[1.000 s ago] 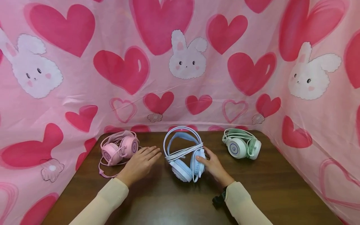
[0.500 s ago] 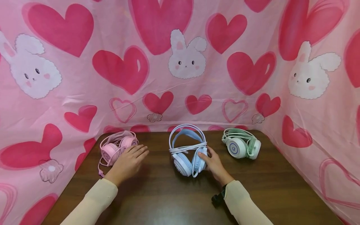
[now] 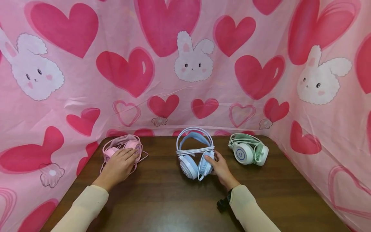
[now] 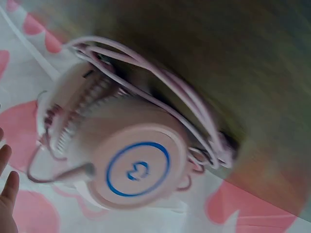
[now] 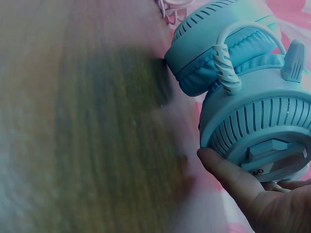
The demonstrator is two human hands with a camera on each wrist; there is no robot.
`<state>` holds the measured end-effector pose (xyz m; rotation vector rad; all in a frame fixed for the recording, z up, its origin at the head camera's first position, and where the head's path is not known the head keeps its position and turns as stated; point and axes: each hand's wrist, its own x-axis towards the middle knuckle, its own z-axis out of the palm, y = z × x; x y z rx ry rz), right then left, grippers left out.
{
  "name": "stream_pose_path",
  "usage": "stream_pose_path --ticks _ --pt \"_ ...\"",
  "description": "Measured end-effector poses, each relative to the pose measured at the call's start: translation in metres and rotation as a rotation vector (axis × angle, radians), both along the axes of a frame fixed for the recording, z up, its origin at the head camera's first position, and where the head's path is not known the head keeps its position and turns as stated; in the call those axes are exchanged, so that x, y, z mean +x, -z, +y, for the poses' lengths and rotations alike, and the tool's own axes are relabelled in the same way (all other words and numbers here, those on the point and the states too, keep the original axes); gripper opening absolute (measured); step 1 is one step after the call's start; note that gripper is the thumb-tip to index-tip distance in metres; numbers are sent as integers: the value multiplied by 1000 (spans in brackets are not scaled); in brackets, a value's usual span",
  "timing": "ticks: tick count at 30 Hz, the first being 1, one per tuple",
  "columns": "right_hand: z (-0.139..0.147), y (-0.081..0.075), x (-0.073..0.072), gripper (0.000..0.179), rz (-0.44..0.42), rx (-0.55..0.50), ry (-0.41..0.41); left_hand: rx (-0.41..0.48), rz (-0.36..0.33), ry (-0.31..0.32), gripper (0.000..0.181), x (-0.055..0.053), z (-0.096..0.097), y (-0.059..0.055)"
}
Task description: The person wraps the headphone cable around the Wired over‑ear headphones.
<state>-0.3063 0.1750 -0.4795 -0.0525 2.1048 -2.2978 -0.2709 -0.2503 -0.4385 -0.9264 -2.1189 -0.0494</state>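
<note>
Pink headphones (image 3: 109,152) lie at the back left of the table, a cable looped about them. My left hand (image 3: 117,166) is over them, fingers extended and covering part of the ear cups. In the left wrist view, the fingertips (image 4: 10,187) show at the edge, apart from the near ear cup (image 4: 141,165) with its blue ring. Light blue headphones (image 3: 189,167) stand headband up at the middle, white cable wound across them. My right hand (image 3: 221,169) grips their right ear cup; in the right wrist view, the thumb (image 5: 226,172) presses the slotted shell (image 5: 262,116).
White and green headphones (image 3: 244,153) rest at the back right of the brown wooden table (image 3: 174,206). A pink cloth (image 3: 185,112) printed with hearts and rabbits hangs behind and on both sides. A black device (image 3: 223,205) is strapped at the right wrist.
My left hand has moved left, from beside the blue headphones to over the pink ones. The blue headphones have shifted slightly right and back in my right hand.
</note>
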Motion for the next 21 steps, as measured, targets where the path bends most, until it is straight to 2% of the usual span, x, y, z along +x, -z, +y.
stream_pose_path --ticks 9,16,21 --pt "0 1 -8 75 -10 -13 1 38 -9 -49 64 0 -28 9" --pt "0 0 -13 74 -25 -23 2 44 -8 -34 61 -1 -41 12" --pt "3 -1 -17 74 -44 -18 12 61 -12 -39 65 -3 -46 10"
